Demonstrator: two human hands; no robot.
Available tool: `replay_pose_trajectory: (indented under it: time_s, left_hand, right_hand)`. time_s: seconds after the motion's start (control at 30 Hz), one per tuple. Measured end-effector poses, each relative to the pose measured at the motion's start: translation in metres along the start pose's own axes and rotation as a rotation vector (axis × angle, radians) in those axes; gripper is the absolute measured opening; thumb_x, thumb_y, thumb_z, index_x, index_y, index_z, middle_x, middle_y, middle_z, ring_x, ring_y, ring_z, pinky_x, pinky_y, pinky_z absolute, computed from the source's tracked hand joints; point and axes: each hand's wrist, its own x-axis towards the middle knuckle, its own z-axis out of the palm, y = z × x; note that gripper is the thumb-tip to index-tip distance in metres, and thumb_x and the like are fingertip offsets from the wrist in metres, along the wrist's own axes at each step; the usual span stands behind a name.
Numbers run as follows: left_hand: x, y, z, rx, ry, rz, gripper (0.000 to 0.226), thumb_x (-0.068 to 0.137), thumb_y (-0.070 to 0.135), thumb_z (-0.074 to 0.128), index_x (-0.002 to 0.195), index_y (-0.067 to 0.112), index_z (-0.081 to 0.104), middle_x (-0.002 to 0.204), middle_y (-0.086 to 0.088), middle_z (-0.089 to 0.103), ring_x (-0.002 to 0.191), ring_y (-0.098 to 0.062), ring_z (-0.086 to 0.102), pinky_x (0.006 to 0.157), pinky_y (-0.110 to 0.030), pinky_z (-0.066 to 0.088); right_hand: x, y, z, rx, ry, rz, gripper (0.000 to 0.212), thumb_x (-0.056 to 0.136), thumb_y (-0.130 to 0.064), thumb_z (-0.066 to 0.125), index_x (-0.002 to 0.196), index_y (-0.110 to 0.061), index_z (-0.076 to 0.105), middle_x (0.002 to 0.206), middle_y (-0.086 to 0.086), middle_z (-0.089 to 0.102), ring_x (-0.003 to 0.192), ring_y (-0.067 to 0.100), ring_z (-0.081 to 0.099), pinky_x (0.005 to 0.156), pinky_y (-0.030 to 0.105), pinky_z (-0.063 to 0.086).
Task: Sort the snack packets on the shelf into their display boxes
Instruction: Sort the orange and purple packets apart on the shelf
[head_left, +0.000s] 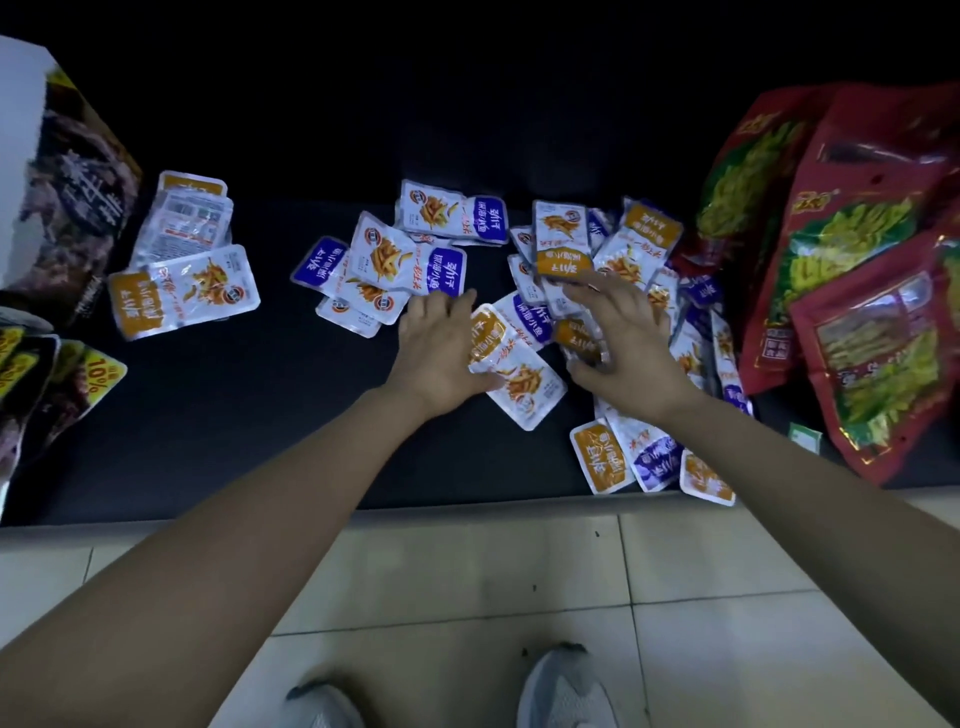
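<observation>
Small white snack packets lie on a dark shelf (260, 415). Orange-labelled packets (182, 291) form a group at the left, and blue-labelled packets (400, 260) form one in the middle. A mixed pile (618, 244) sits at the right. My left hand (436, 348) lies flat between the blue group and the mixed pile, its thumb pressing the edge of an orange-labelled packet (519, 379). My right hand (628, 343) is spread over the mixed pile and pinches another orange-labelled packet (576, 338) between thumb and fingers.
Large red bags (857, 260) lean at the right, against the mixed pile. A printed display box (67, 208) stands at the far left, with dark bags (78, 374) in front of it. Three packets (649, 462) lie near the shelf's front edge. Tiled floor and my shoes are below.
</observation>
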Motion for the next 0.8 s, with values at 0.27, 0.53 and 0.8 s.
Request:
replay_pose_trajectory:
  time_s: [0.27,0.53,0.8]
  left_hand:
    - [-0.006,-0.005,-0.012,-0.522,0.006,-0.089,0.064,0.080,0.015,0.080,0.130,0.013,0.040,0.106,0.000,0.059,0.092,-0.013,0.060,0.074,-0.022,0.048]
    - [-0.020,-0.019,-0.022,-0.513,0.084,-0.125,0.064,0.080,0.010,0.078,0.131,0.021,0.041,0.110,-0.003,0.063,0.096,-0.019,0.064,0.087,-0.040,0.054]
    - [-0.026,-0.031,-0.023,-0.330,0.209,-0.171,0.072,0.076,0.015,0.078,0.139,0.024,0.043,0.121,-0.008,0.051,0.115,-0.027,0.050,0.093,-0.039,0.046]
  right_hand:
    - [-0.009,0.013,0.001,0.018,-0.031,0.084,0.077,0.084,-0.029,0.073,0.149,-0.019,0.033,0.159,0.007,0.020,0.146,0.026,0.016,0.118,0.048,0.018]
    - [-0.003,-0.008,0.008,0.071,-0.142,0.010,0.075,0.083,-0.025,0.076,0.147,-0.015,0.038,0.150,0.007,0.035,0.139,0.024,0.027,0.108,0.018,0.016]
    - [0.005,-0.015,0.001,0.202,-0.161,-0.005,0.053,0.088,-0.025,0.070,0.137,-0.017,0.052,0.133,0.005,0.051,0.126,0.019,0.045,0.104,0.028,0.035]
